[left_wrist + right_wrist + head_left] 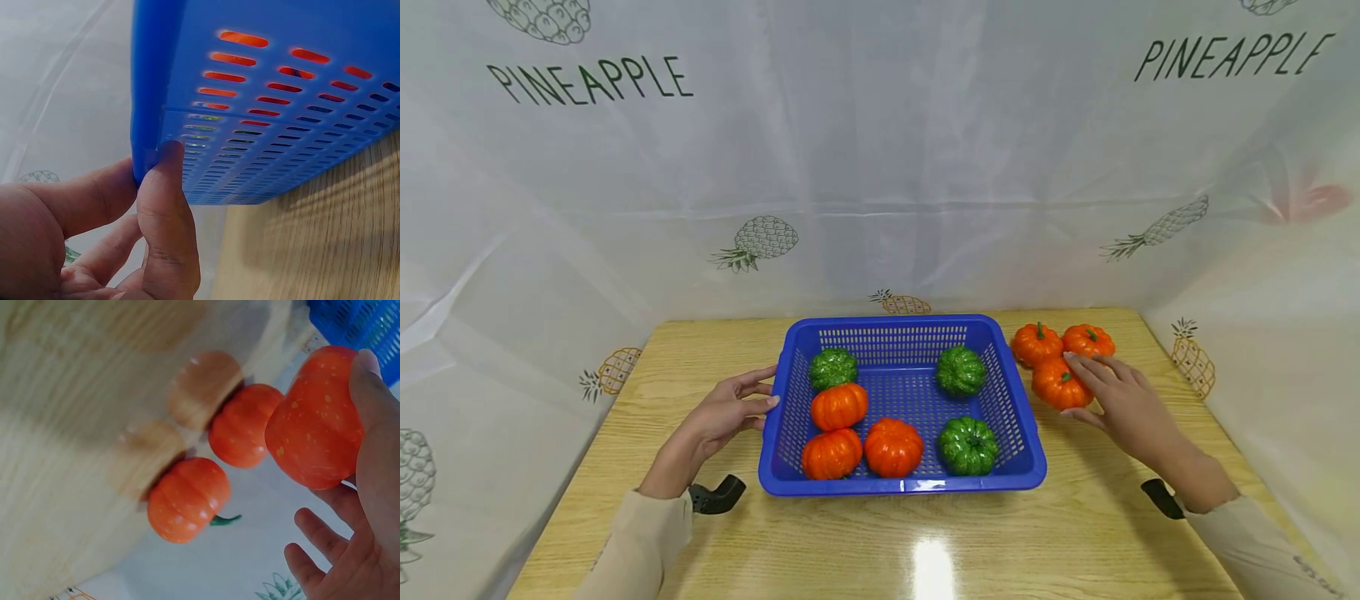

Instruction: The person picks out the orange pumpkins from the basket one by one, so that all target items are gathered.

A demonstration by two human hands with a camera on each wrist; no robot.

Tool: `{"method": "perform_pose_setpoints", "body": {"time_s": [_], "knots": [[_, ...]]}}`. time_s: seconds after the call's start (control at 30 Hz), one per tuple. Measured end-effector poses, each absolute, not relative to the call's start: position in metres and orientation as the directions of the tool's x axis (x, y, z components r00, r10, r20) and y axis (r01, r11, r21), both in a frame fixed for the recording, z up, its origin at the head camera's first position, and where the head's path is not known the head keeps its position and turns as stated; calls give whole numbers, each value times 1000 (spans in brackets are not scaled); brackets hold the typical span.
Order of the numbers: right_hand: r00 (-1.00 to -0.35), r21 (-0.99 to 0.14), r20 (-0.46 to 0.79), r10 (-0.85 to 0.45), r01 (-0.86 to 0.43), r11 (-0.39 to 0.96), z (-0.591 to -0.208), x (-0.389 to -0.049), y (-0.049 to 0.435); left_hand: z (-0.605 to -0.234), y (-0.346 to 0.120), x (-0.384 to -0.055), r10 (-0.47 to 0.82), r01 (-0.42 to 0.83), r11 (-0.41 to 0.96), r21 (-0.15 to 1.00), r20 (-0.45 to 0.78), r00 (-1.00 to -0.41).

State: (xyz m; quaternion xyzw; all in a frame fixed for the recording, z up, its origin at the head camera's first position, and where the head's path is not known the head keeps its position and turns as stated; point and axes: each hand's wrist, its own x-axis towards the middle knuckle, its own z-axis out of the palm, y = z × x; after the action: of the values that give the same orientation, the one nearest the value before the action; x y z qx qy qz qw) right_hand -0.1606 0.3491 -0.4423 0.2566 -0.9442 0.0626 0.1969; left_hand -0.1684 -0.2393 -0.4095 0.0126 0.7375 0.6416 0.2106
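The right hand point(1123, 414) had its thumb and fingers bent partway round a glossy, ribbed orange pumpkin point(1052, 383), gripping it just right of a blue rectangular plastic basket with slotted walls point(880, 487). Two loose orange pumpkins with green stems point(1088, 339) sat close behind it on the light wood-grain table point(835, 550). The left hand point(726, 414) pinched the basket's left rim between thumb and finger. Inside lay three orange ribbed pumpkins point(893, 448), left and front centre, and three dark-green ribbed pumpkins point(967, 447), one back left, two on the right.
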Motion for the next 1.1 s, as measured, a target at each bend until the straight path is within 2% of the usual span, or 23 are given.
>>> {"method": "perform_pose_setpoints", "body": {"time_s": [0.87, 1.1], "knots": [[-781, -68, 422, -461, -534, 843, -476, -165, 347, -409, -239, -169, 260, -266, 191, 945, -310, -914], [-811, -93, 378, -447, -513, 853, -477, -166, 347, -408, -237, -168, 256, -268, 190, 944, -311, -915]]}}
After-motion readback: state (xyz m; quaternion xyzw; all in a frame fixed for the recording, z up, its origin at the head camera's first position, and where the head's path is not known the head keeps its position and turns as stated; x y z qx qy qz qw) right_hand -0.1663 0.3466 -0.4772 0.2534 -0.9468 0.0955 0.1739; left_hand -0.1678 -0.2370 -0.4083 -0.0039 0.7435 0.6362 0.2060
